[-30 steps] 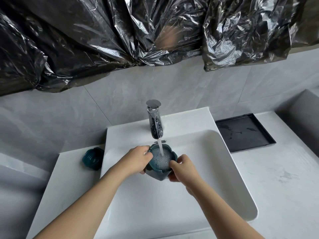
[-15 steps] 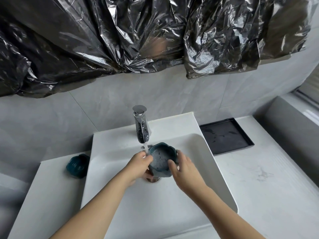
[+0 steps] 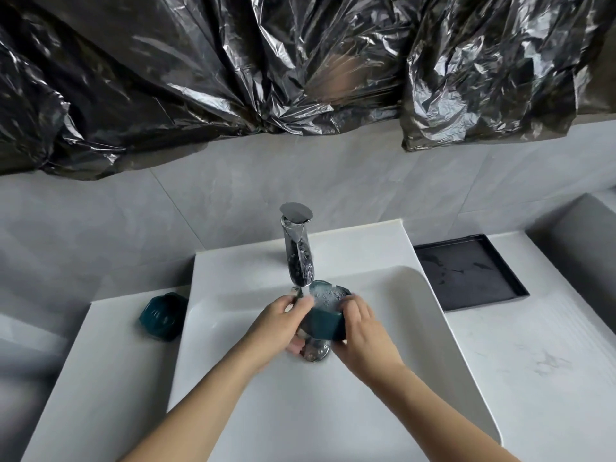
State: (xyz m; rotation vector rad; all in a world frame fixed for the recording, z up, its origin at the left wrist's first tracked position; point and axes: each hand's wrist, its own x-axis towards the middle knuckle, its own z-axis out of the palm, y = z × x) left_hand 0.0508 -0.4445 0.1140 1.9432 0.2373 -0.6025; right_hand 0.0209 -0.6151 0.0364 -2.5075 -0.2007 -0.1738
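Under faucet [image 3: 297, 248], teal dish [image 3: 325, 320] — between both hands

No lettering, brand, number or sign legible anywhere. Teal dish [image 3: 325, 323] under chrome tap [image 3: 298, 261]: plain. Second teal piece [image 3: 162, 316] on counter, black tray [image 3: 466, 271], black plastic sheeting [image 3: 166, 78]: all unmarked.

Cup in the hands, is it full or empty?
Holding water: frothy, bubbly water shows inside the cup, nearly up to its rim, under the tap.
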